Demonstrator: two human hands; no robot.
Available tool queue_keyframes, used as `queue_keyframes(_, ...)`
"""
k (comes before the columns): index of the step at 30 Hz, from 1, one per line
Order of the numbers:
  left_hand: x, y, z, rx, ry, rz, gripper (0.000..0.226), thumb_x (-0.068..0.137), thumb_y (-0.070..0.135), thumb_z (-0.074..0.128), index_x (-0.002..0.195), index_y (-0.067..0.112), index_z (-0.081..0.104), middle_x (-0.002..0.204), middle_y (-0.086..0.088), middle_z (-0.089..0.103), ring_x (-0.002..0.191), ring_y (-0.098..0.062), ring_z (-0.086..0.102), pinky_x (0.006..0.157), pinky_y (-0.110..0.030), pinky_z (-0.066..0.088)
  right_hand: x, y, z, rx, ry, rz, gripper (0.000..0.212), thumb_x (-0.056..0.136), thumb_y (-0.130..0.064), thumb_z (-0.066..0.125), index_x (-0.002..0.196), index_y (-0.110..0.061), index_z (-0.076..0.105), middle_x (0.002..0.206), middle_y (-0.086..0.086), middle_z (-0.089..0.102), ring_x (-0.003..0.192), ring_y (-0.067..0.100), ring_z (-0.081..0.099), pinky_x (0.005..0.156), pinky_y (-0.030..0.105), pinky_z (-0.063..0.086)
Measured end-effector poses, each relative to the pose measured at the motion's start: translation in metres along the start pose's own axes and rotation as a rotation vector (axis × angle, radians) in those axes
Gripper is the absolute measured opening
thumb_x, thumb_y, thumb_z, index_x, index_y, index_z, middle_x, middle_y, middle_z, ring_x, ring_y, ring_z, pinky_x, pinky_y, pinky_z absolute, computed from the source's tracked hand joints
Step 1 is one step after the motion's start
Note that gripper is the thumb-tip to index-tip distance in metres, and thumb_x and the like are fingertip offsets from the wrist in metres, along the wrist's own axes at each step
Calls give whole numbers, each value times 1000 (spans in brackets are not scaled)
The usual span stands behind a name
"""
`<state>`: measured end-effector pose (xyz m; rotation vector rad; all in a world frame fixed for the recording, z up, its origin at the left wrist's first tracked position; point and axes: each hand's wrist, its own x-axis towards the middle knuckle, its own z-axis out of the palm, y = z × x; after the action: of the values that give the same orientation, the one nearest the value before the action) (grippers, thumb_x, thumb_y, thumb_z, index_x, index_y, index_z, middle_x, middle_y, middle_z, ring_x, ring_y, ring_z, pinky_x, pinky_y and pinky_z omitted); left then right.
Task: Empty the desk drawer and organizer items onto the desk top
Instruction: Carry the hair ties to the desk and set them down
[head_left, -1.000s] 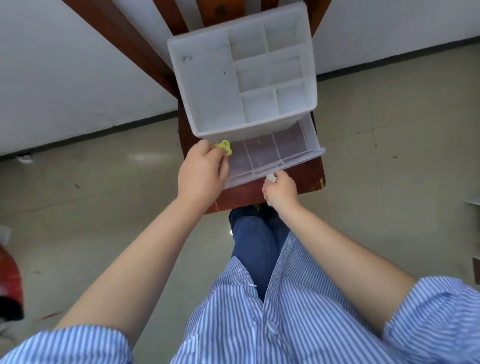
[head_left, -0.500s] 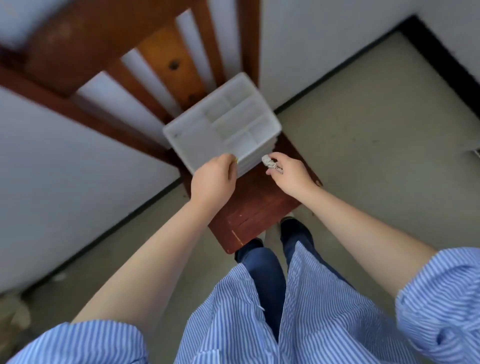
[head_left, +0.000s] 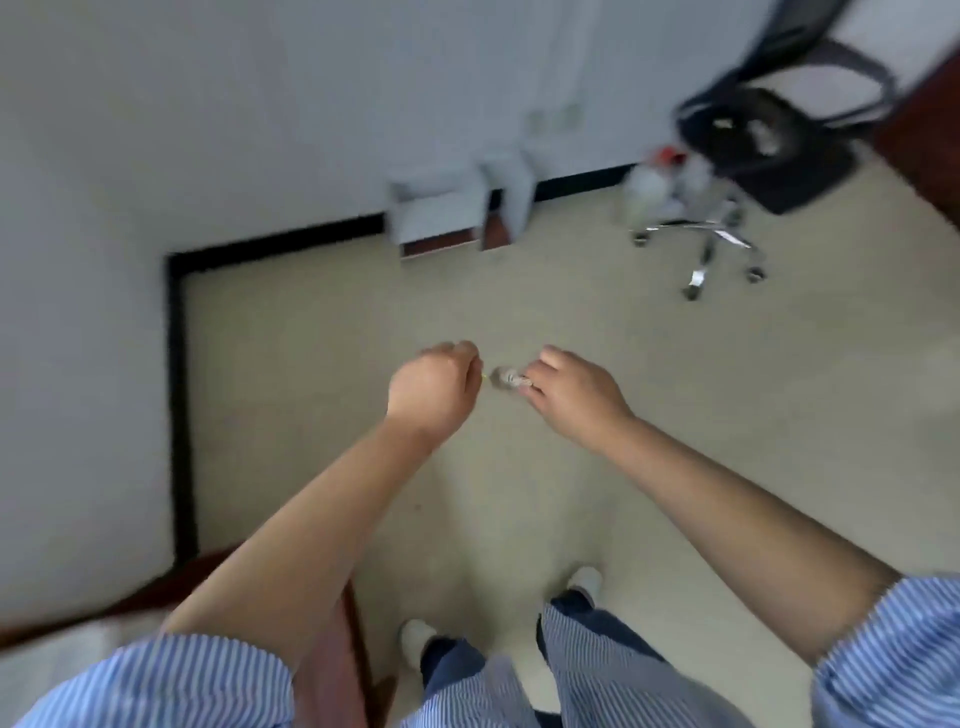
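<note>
Greyish, blurred small item pinched at the right hand fingertips, held in the air above bare floor. Left hand fisted; a yellow speck at its knuckles, contents not discernible. No desk top or organizer in view. Risk: the fingertip pinch is shallow, and a loose hold while walking drops the piece onto the floor.

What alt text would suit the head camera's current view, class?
Two bare hands meet over a beige floor: the right hand pinches a small pale object, the left hand is closed. A black office chair stands beyond, blurred.
</note>
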<state>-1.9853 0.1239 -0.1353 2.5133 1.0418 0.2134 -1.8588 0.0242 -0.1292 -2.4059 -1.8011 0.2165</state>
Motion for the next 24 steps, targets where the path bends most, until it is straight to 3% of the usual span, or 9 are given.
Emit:
queue_keyframes(3, 55, 112, 31, 40, -75, 264, 25, 96, 20, 43, 102, 4, 61, 104, -21, 65, 97, -37, 60, 75, -38, 49, -46, 103, -39, -23, 80, 186, 24, 90, -19, 57, 96, 4, 65, 99, 25, 63, 88, 31, 64, 66, 37, 50)
queue_keyframes(6, 91, 224, 73, 100, -145, 465, 27, 97, 21, 40, 104, 5, 60, 105, -18, 63, 98, -35, 59, 76, -37, 49, -102, 197, -72, -80, 120, 349, 19, 70, -11, 79, 67, 3, 67, 67, 21, 65, 53, 27, 66, 41, 25, 49)
queue_keyframes(9, 116, 338, 119, 170, -180, 629, 27, 98, 22, 37, 107, 5, 55, 107, -16, 62, 100, -33, 57, 74, -36, 49, -150, 294, -93, -155, 23, 502, 25, 91, -23, 54, 95, 1, 63, 98, 18, 62, 86, 28, 64, 64, 33, 51)
queue_keyframes(10, 121, 374, 134, 195, -186, 686, 27, 99, 22, 36, 108, 5, 54, 108, -16, 62, 101, -33, 57, 75, -37, 49, -165, 322, -99, -192, 18, 532, 26, 91, -24, 54, 96, 0, 62, 99, 18, 62, 86, 29, 63, 64, 33, 51)
queue_keyframes(13, 143, 474, 171, 272, -213, 824, 26, 100, 22, 35, 112, 7, 52, 112, -15, 59, 106, -32, 53, 79, -38, 49, -202, 399, -130, -253, 12, 593, 22, 62, -15, 82, 68, -1, 66, 67, 16, 66, 53, 27, 65, 40, 23, 48)
queue_keyframes(17, 183, 579, 217, 360, -235, 947, 25, 100, 24, 34, 113, 9, 50, 113, -12, 55, 106, -30, 50, 79, -39, 47, -232, 507, -156, -291, 78, 680, 33, 34, -20, 92, 48, -10, 64, 42, 5, 61, 31, 19, 56, 29, 15, 39)
queue_keyframes(20, 228, 649, 255, 409, -258, 1004, 25, 100, 24, 32, 113, 10, 48, 114, -12, 54, 105, -29, 49, 80, -38, 46, -242, 591, -167, -339, 84, 732, 34, 38, -31, 91, 49, -12, 65, 44, 3, 63, 35, 16, 59, 33, 15, 42)
queue_keyframes(23, 286, 732, 289, 372, -268, 1048, 25, 99, 23, 34, 113, 9, 50, 114, -13, 54, 107, -30, 50, 81, -40, 47, -249, 687, -187, -257, 49, 846, 23, 72, -23, 76, 77, -2, 68, 74, 16, 70, 66, 28, 67, 55, 30, 52)
queue_keyframes(24, 306, 763, 299, 353, -268, 1064, 25, 99, 23, 35, 112, 9, 50, 113, -14, 54, 107, -31, 50, 82, -40, 47, -250, 720, -194, -253, 97, 878, 20, 75, -18, 73, 80, 1, 67, 78, 19, 69, 70, 32, 67, 58, 34, 53)
